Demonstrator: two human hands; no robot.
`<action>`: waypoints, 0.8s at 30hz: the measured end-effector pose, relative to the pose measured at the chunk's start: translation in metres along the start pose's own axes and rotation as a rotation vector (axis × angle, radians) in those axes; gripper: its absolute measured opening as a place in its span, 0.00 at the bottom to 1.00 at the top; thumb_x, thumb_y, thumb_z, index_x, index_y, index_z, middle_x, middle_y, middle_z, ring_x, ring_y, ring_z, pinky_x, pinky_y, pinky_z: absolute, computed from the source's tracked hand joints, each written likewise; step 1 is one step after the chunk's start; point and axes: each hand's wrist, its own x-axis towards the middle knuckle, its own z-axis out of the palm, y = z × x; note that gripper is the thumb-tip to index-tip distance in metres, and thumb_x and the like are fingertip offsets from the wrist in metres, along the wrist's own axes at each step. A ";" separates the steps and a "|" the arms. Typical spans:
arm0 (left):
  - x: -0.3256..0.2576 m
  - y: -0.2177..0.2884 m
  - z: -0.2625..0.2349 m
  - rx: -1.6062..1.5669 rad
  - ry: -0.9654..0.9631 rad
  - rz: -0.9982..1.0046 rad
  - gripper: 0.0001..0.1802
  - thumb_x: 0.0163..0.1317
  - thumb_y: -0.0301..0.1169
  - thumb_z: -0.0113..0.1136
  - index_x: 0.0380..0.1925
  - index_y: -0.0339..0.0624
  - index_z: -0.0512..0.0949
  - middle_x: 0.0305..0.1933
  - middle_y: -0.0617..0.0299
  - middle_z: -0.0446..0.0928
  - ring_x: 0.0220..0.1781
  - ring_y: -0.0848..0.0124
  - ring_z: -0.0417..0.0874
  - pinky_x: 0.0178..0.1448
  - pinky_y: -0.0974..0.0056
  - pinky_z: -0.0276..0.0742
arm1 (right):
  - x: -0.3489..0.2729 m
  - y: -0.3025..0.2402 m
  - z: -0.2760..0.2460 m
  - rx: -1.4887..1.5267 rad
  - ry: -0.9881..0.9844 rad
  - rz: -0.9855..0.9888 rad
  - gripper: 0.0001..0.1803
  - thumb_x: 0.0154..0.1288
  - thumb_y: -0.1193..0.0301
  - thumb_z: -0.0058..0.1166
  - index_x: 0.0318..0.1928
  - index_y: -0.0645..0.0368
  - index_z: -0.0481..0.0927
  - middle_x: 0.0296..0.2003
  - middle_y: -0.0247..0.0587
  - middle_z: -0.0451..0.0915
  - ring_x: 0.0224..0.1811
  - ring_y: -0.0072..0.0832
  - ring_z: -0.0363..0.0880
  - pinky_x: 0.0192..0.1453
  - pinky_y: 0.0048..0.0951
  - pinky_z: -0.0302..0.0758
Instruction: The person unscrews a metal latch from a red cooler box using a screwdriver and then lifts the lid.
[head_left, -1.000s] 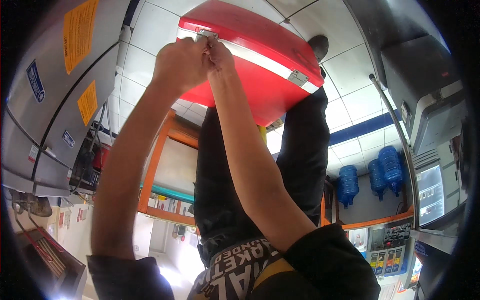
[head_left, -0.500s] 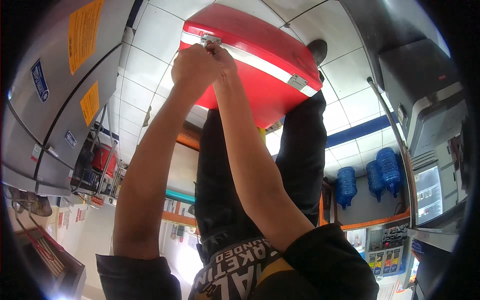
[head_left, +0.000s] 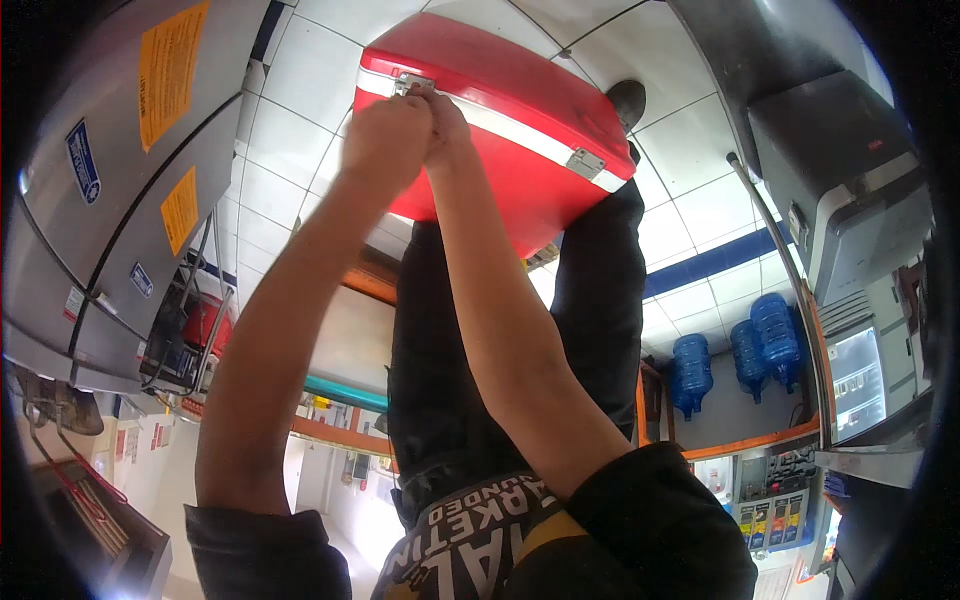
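A red box (head_left: 510, 165) with a white band round it stands on the tiled floor in front of my legs. Two metal fittings sit on the band: a left latch (head_left: 412, 82) and a right latch (head_left: 586, 163). My left hand (head_left: 385, 135) is closed at the left latch, its fingers curled. Pressed up against it is my right hand (head_left: 446, 122), also closed, with fingertips at the same latch. Whatever lies between the fingers is hidden by the hands. The lid appears to be down on the box.
A grey metal cabinet (head_left: 120, 270) with orange labels rises on the left. On the right are a dark grey machine (head_left: 830, 150) and a metal rail (head_left: 775, 220). Several blue water bottles (head_left: 692, 375) stand farther off. A dark shoe (head_left: 627, 98) shows beside the box.
Both hands and the box have shifted slightly left in the picture. My left forearm has swung outward a little. The hands stay closed at the left latch.
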 end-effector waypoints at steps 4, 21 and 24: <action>0.002 0.027 -0.030 -1.112 0.083 -0.807 0.15 0.69 0.39 0.56 0.44 0.37 0.72 0.32 0.56 0.80 0.24 0.68 0.83 0.18 0.69 0.76 | 0.019 -0.028 -0.011 0.121 -0.141 0.089 0.20 0.81 0.61 0.37 0.31 0.60 0.69 0.25 0.39 0.71 0.23 0.31 0.74 0.26 0.33 0.79; 0.040 0.039 -0.036 -0.438 -0.147 -0.538 0.15 0.66 0.38 0.55 0.37 0.39 0.84 0.40 0.49 0.85 0.47 0.55 0.88 0.48 0.53 0.85 | 0.044 -0.044 -0.037 -0.038 -0.175 -0.063 0.18 0.82 0.61 0.38 0.37 0.60 0.74 0.32 0.38 0.79 0.35 0.32 0.80 0.43 0.34 0.81; 0.019 0.027 -0.029 -0.197 -0.202 -0.475 0.12 0.65 0.36 0.59 0.38 0.40 0.84 0.40 0.51 0.85 0.45 0.58 0.88 0.46 0.56 0.86 | 0.025 -0.001 -0.024 0.082 -0.214 0.052 0.21 0.81 0.58 0.38 0.36 0.60 0.77 0.31 0.38 0.79 0.35 0.32 0.79 0.45 0.34 0.80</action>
